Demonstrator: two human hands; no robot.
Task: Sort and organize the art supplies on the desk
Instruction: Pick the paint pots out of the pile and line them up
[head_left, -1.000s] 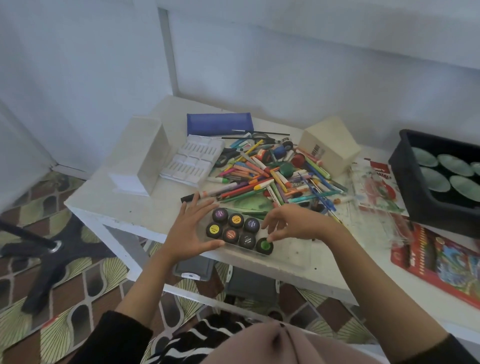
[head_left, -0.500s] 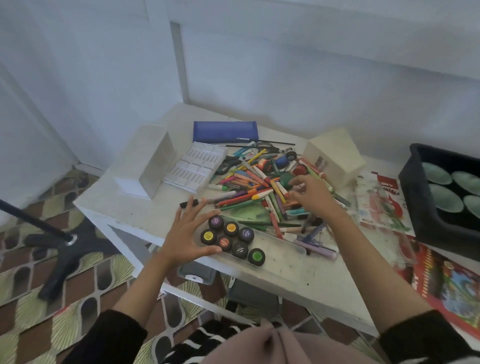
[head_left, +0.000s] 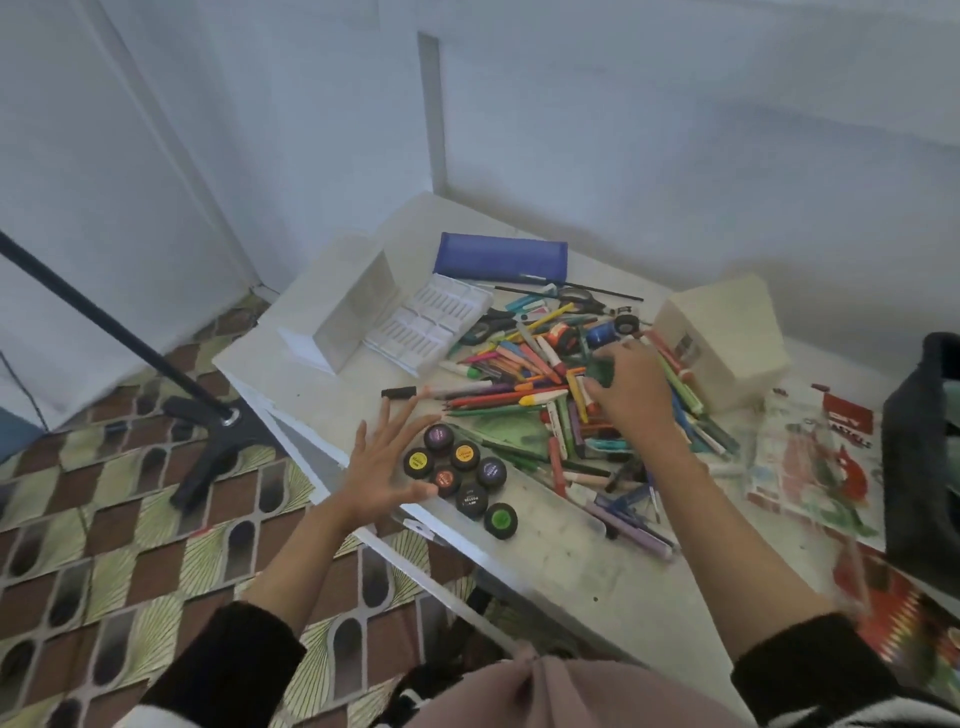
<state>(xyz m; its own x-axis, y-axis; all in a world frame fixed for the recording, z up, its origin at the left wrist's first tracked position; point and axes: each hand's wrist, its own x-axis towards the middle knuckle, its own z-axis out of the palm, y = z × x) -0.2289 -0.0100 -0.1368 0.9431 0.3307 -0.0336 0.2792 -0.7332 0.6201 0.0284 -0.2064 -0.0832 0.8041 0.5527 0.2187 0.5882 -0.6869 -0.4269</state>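
Note:
Several small black paint pots (head_left: 470, 470) with coloured lids stand in a clear plastic tray (head_left: 550, 525) at the desk's front edge. My left hand (head_left: 384, 467) rests with fingers spread against the tray's left end, its thumb beside the pots. Behind the tray lies a heap of pens, pencils and markers (head_left: 519, 364). My right hand (head_left: 631, 387) reaches into that heap, its fingers and thumb curled around a dark green paint pot (head_left: 602, 371) that is mostly hidden by the hand.
A blue pencil case (head_left: 501, 257), a white palette (head_left: 431, 325) and a white box (head_left: 353, 312) lie at the back left. A cream box (head_left: 722, 343) stands right of the heap, then craft packets (head_left: 810, 457) and a black crate (head_left: 924, 457). A black stand (head_left: 218, 415) is on the floor.
My right hand left the green-lidded pot in the tray and moved back into the heap, closing over a dark green pot. My left hand stayed by the tray.

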